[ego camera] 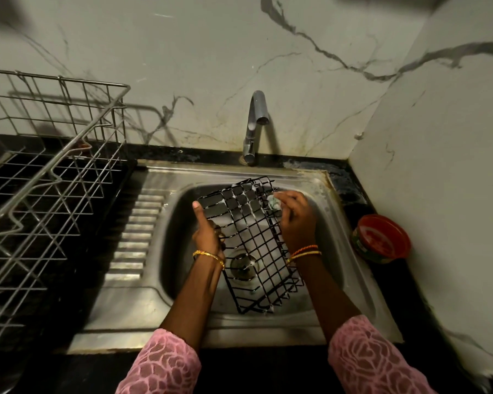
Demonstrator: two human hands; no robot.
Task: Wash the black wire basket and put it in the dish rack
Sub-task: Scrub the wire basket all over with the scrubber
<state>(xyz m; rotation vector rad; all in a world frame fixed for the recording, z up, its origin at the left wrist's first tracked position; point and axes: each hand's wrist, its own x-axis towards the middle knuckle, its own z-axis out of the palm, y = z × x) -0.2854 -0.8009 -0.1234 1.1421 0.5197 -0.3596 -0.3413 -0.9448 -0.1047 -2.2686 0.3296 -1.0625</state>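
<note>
Two pink sleeves (165, 365) reach forward over the sink (353, 280). The left hand (207, 233) grips the basket (251, 243) by its left edge, fingers curled through the wires and thumb pointing up. From that grip the basket runs away to the right and slants, its near end low over the drain (241, 264) and its far end raised toward the tap (255, 126). The right hand (295, 220) is at the basket's far right edge, fingers curled round a pale scrubber (274, 202) pressed against the wires. The basket hangs inside the bowl, apart from its walls, with open room on both sides and beyond the far end. Its grid is black, and white foam clings to the wires of the far half. Right of the right hand, on the counter past the sink rim, stands a red tub (382, 237). Left of the left hand, past the ribbed drainboard (137, 234), stands the rack (40, 172), its top open.
</note>
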